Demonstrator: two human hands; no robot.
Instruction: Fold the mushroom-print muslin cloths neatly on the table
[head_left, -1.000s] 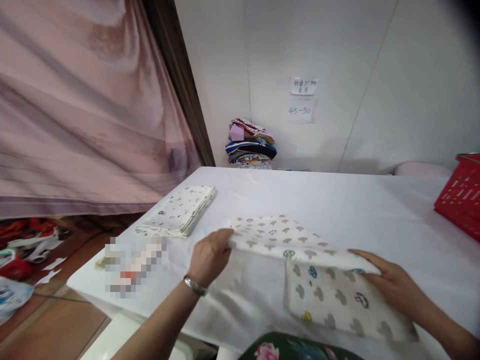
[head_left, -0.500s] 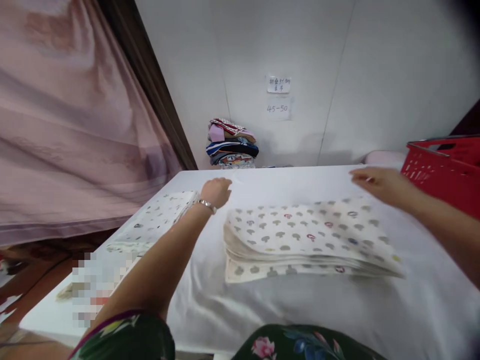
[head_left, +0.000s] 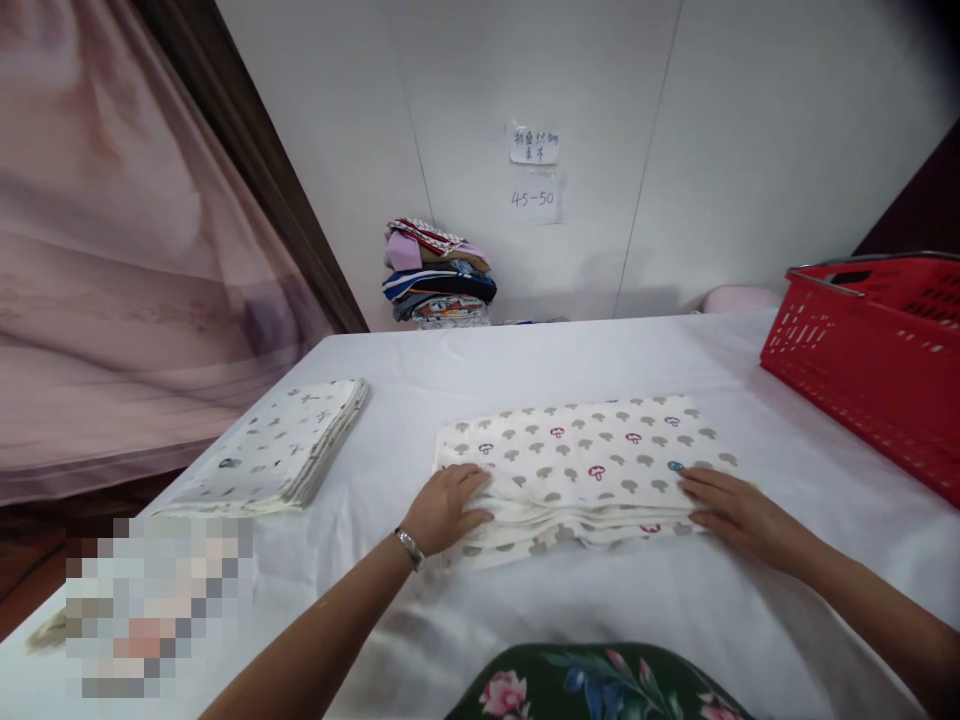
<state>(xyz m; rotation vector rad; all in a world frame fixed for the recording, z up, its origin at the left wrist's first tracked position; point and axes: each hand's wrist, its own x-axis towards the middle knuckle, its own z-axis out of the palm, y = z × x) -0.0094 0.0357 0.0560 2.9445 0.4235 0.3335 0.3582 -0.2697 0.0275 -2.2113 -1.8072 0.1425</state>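
Observation:
A folded white cloth (head_left: 577, 455) printed with grey, red and blue mushrooms lies in front of me in several layers. Its front edges are stacked unevenly and wrinkled in the middle. My left hand (head_left: 448, 505), with a silver bracelet at the wrist, rests on the cloth's left end. The fingers lie on top, and the thumb is apart from them near the front layers. At the right end, my right hand (head_left: 739, 515) touches the cloth with stretched fingers, its thumb lower at the front edge. What the undersides of both hands touch is hidden.
On the white-covered table (head_left: 570, 360), a folded stack of white printed cloth (head_left: 281, 440) lies left, behind a blurred-out patch. A red basket (head_left: 862, 370) stands right. Folded clothes (head_left: 439, 275) are piled by the wall beyond; a pink curtain (head_left: 135, 250) hangs left.
Both hands have come down from beyond the cloth's far corners onto its left and right ends. The upper layers, curved up at the left before, now lie flatter. The view has shifted right.

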